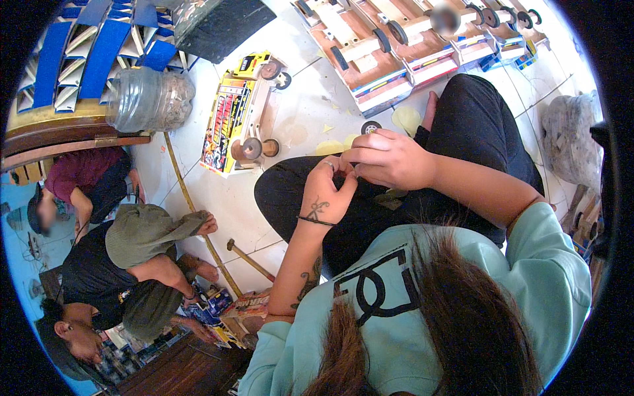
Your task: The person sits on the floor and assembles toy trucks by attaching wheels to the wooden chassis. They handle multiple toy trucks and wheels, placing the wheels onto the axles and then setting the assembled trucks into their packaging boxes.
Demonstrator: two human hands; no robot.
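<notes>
My left hand [327, 191] and my right hand [391, 160] meet above my crossed legs, fingertips pinched close together. Whatever lies between the fingers is hidden or too small to name. Just beyond my right hand, a small black wheel with a pale hub [371, 127] is on the tiled floor, near round yellowish patches [406, 119]. Ahead and to the left, a yellow, red and white toy truck [228, 125] lies tipped over, its dark wheels [251, 149] facing my side. Neither hand touches it.
Several wooden toy trucks [370, 66] lie wheels-up at the far right. A clear plastic jar [150, 99] stands by blue folded pieces [99, 59]. Two people [142, 264] [89, 178] sit at left, near a long stick [191, 198] and a hammer [251, 259]. A filled translucent bag [573, 135] stands right.
</notes>
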